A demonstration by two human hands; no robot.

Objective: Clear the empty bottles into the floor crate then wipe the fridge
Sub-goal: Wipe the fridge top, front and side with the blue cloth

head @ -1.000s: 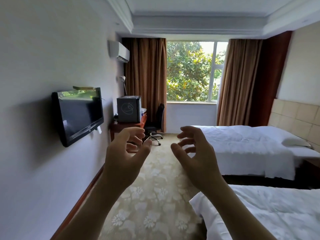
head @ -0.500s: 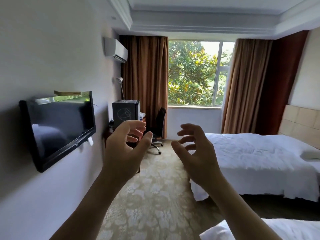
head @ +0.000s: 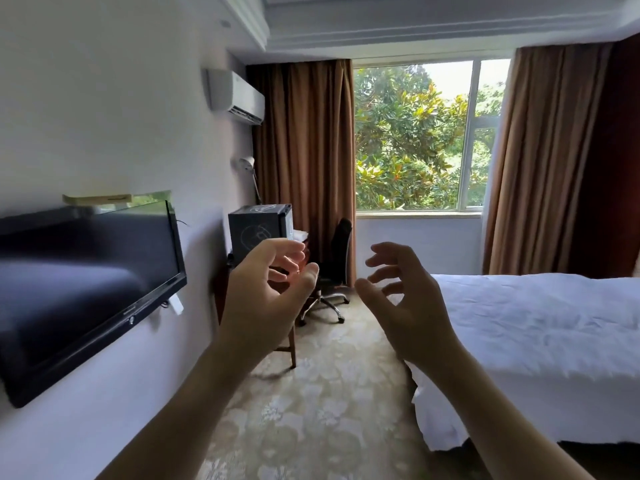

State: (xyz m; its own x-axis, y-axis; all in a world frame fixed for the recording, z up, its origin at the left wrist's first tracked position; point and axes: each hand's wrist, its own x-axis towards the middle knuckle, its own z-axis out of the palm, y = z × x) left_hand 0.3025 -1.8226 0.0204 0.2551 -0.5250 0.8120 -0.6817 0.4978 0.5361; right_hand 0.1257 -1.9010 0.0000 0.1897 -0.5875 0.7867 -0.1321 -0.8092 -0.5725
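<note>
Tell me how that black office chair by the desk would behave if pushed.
The office chair would probably roll, since its chrome star base has casters. The patterned carpet may slow it. Its tall back over a narrow base suggests that a high push could tip it.

A single head-worn camera looks forward and slightly down along a room, facing the far window (head: 415,140). The wall-mounted television (head: 86,282) sits close at the left edge and a bed (head: 536,341) at the right (wide-angle bending shows at both edges). The dark fridge (head: 258,230) stands farther off, left of centre.
</note>
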